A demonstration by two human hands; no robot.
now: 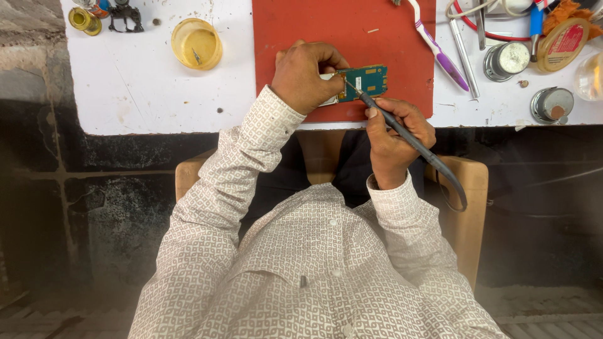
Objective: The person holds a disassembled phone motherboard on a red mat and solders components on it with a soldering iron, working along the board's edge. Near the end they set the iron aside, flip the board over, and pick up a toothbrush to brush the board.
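A small green circuit board (367, 80) lies on a red mat (339, 37) at the near edge of a white table (138, 81). My left hand (306, 75) presses down on the board's left end, fingers curled over it. My right hand (396, 135) grips a dark soldering iron (402, 135) like a pen. Its thin tip touches the board near the left side. The iron's cord loops down past my right wrist.
A yellow round dish (196, 43) sits left of the mat. To the right lie a purple-and-white toothbrush (440, 50), metal tweezers (463, 56), two round metal tins (506, 60), a flat round tin with a red label (563, 43) and coiled wire. A small yellow bottle (83, 20) stands far left.
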